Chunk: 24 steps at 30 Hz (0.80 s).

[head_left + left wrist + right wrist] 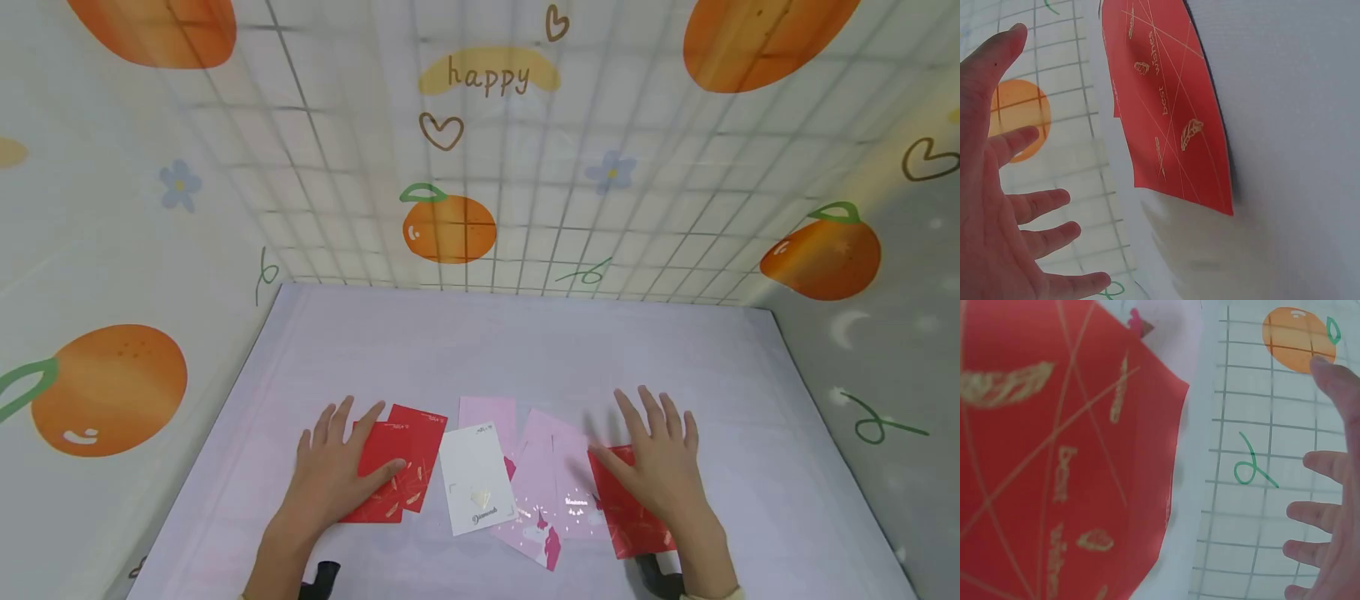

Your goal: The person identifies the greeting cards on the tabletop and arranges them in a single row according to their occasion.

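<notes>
My left hand (333,471) is spread, palm down, over a red card (386,443) at the left, holding nothing. A second red card (426,429) partly overlaps the first. Fingers straight and apart, my right hand (660,475) hovers over another red card (636,525) at the right and grips nothing. Between the hands lies a white card (471,462) with a gold diamond and the word "Diamond". Several pink cards (534,462) overlap beside and under it. In the left wrist view, gold leaf marks and "best wishes" show on a red card (1166,94).
The cards lie on a white-covered table (600,350). A grid-patterned curtain (345,167) printed with oranges hangs behind it, with similar sheets on both sides. Black curved pieces (322,577) show by each wrist at the lower edge.
</notes>
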### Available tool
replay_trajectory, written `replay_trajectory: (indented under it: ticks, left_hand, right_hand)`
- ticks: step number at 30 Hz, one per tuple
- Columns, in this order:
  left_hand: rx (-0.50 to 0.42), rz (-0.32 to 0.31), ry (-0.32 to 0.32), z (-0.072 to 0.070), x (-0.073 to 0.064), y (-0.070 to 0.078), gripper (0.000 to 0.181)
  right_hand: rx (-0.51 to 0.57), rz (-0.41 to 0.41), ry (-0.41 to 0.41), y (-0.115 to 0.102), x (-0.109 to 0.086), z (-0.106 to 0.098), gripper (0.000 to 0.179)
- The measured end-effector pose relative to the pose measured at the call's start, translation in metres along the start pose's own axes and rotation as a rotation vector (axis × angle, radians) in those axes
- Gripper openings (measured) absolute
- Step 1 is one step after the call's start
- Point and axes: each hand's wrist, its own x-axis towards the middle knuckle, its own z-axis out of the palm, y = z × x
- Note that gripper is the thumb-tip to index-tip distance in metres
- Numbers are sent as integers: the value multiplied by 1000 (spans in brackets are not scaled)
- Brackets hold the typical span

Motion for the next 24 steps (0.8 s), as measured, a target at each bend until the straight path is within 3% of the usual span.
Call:
replay_trajectory:
  ticks: [10,24]
  left_hand:
    - [-8,50,57,2,3,7,96]
    - [-61,55,38,5,5,19,97]
  right_hand:
    - [6,-19,-8,-13,4,3,93]
    - [48,-107,26,-26,8,9,88]
